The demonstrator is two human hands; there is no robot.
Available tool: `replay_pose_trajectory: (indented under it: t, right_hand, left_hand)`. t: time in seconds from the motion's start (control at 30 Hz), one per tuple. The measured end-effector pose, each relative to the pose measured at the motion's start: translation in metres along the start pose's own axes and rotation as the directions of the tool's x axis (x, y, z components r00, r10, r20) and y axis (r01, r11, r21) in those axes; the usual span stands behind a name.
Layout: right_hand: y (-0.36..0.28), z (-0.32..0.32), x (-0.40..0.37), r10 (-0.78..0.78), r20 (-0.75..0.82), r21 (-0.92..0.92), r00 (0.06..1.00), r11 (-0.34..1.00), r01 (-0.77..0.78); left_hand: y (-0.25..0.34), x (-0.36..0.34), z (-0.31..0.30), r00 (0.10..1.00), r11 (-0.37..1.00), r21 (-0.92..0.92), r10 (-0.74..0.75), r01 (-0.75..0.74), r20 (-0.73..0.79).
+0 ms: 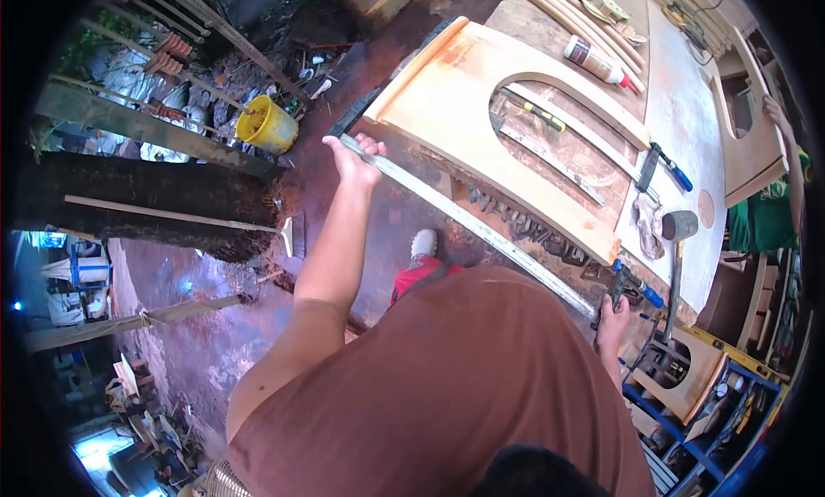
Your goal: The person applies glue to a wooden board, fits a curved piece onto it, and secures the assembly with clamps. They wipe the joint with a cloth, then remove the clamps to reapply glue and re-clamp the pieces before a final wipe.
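Note:
A long metal bar clamp (481, 223) stretches along the near edge of a pale wooden panel (455, 88) with a rounded cutout. My left hand (355, 159) grips the bar near its black fixed jaw, which lies by the panel's left end. At the other end, my right hand (612, 322) is closed around the clamp beside its black sliding jaw and blue handle (643, 292). The panel rests on the workbench (576, 101). Inside the cutout lie a yellow-and-black tool (544, 116) and the bar of another clamp (660, 172) with a blue handle.
On the bench are a glue bottle (595, 60), wooden rods (593, 24), a crumpled rag (649, 225) and a mallet (680, 226). Several clamps (533, 230) hang below. Another person's hand (776, 112) is at the far right. A yellow bucket (267, 125) stands left.

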State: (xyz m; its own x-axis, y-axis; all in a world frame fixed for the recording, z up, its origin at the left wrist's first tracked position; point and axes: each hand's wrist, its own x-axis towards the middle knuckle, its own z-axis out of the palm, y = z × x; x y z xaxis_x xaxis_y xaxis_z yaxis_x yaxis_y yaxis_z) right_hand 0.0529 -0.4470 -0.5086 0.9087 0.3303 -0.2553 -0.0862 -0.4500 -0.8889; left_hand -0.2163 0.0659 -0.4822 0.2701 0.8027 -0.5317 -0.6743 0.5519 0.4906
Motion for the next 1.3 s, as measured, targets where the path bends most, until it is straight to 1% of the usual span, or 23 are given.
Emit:
replay_pose_trajectory:
  t: [0.2, 0.33, 0.37, 0.43, 0.5, 0.53, 0.57, 0.63, 0.67, 0.7, 0.77, 0.8, 0.83, 0.9, 0.93, 1.0, 1.03, 1.07, 1.1, 1.17, 1.23, 1.27, 1.3]
  right_hand:
    - [-0.004, 0.000, -0.012, -0.003, -0.039, 0.009, 0.999, 1.000, 0.004]
    - [-0.009, 0.000, -0.016, -0.026, -0.038, -0.003, 0.999, 1.000, 0.025]
    - [-0.014, 0.001, -0.020, -0.035, -0.032, -0.001, 0.999, 0.999, 0.035]
    - [-0.012, -0.005, -0.018, 0.059, -0.009, -0.043, 0.998, 0.997, -0.060]
    - [-0.030, -0.009, -0.018, -0.019, -0.053, 0.031, 0.998, 0.999, 0.021]
    - [-0.038, -0.019, -0.017, 0.063, 0.079, 0.131, 0.995, 0.989, -0.073]
    - [-0.077, -0.020, -0.029, 0.138, 0.146, 0.118, 0.980, 0.981, -0.156]
    - [-0.067, -0.043, -0.017, 0.157, 0.278, 0.184, 0.948, 0.960, -0.213]
    - [-0.066, -0.050, -0.015, 0.140, 0.315, 0.335, 0.939, 0.909, -0.248]
    - [-0.059, -0.055, -0.011, 0.141, 0.301, 0.335, 0.943, 0.910, -0.243]
    - [-0.035, -0.059, 0.003, -0.064, 0.293, 0.318, 0.954, 0.947, -0.034]
    - [-0.030, -0.056, 0.011, -0.087, 0.148, 0.173, 0.985, 0.983, 0.060]
    - [-0.049, -0.047, 0.013, 0.002, 0.011, 0.024, 1.000, 1.000, -0.002]
    - [-0.064, -0.033, 0.027, -0.153, -0.027, 0.171, 0.988, 0.973, 0.155]
    - [-0.065, -0.034, 0.040, -0.169, -0.018, 0.175, 0.985, 0.970, 0.170]
    - [-0.058, -0.042, 0.062, -0.218, -0.051, -0.165, 0.975, 0.964, 0.207]
    - [-0.061, -0.030, 0.063, -0.218, -0.045, -0.164, 0.975, 0.964, 0.208]
    - [-0.067, -0.014, 0.064, -0.147, -0.100, 0.130, 0.984, 0.979, 0.159]
    - [-0.069, -0.002, 0.067, -0.062, -0.131, 0.415, 0.989, 0.903, 0.112]
    - [-0.049, -0.002, 0.090, -0.051, -0.099, 0.391, 0.994, 0.916, 0.086]
    - [-0.047, 0.002, 0.096, 0.061, -0.097, 0.337, 0.993, 0.941, -0.025]
    - [-0.046, 0.005, 0.097, 0.045, -0.112, 0.315, 0.993, 0.949, -0.008]
    - [-0.046, 0.005, 0.100, 0.043, -0.105, 0.314, 0.994, 0.950, -0.007]
  left_hand:
    - [-0.005, 0.003, -0.004, 0.995, 0.998, -0.031, -0.050, 0.047, -0.087]
    - [-0.001, 0.008, -0.012, 0.998, 0.997, -0.042, -0.059, 0.059, -0.009]
    - [0.001, 0.008, -0.013, 0.998, 0.997, -0.058, -0.056, 0.058, 0.037]
    - [0.003, 0.005, -0.011, 0.994, 0.995, -0.069, -0.062, 0.069, 0.089]
    - [0.009, -0.001, -0.005, 0.958, 0.997, -0.061, -0.029, 0.049, 0.285]
    - [0.013, -0.006, 0.000, 0.910, 0.994, -0.080, -0.034, 0.073, 0.414]
    - [0.016, -0.001, -0.002, 0.834, 0.991, -0.095, -0.030, 0.098, 0.550]
    - [0.018, -0.002, 0.012, 0.797, 0.984, -0.131, -0.016, 0.119, 0.603]
    - [0.019, -0.001, 0.017, 0.780, 0.979, -0.152, -0.013, 0.137, 0.626]
    - [0.019, 0.002, 0.021, 0.752, 0.979, -0.150, -0.005, 0.138, 0.659]
    - [0.014, 0.012, 0.033, 0.823, 0.994, -0.104, 0.041, 0.022, 0.566]
    - [0.012, 0.023, 0.034, 0.772, 0.995, -0.094, 0.040, 0.026, 0.635]
    - [0.012, 0.031, 0.041, 0.800, 0.998, -0.057, 0.033, 0.001, 0.599]
    - [0.005, 0.034, 0.068, 0.951, 0.998, 0.032, 0.034, -0.046, 0.308]
    - [0.003, 0.043, 0.077, 0.955, 0.998, 0.058, 0.003, -0.021, 0.297]
    - [0.003, 0.056, 0.088, 0.960, 0.993, 0.115, -0.054, 0.023, 0.273]
    - [0.003, 0.057, 0.095, 0.965, 0.984, 0.168, -0.096, 0.055, 0.244]
    - [0.001, 0.059, 0.102, 0.967, 0.979, 0.194, -0.113, 0.069, 0.229]
    - [0.000, 0.058, 0.109, 0.968, 0.972, 0.219, -0.129, 0.081, 0.215]
    - [-0.002, 0.060, 0.116, 0.968, 0.963, 0.263, -0.122, 0.062, 0.219]
    - [-0.003, 0.071, 0.117, 0.944, 0.898, 0.430, -0.216, 0.092, 0.250]
    - [-0.002, 0.076, 0.116, 0.938, 0.851, 0.519, -0.242, 0.081, 0.250]
    - [0.000, 0.079, 0.114, 0.940, 0.853, 0.515, -0.236, 0.078, 0.248]
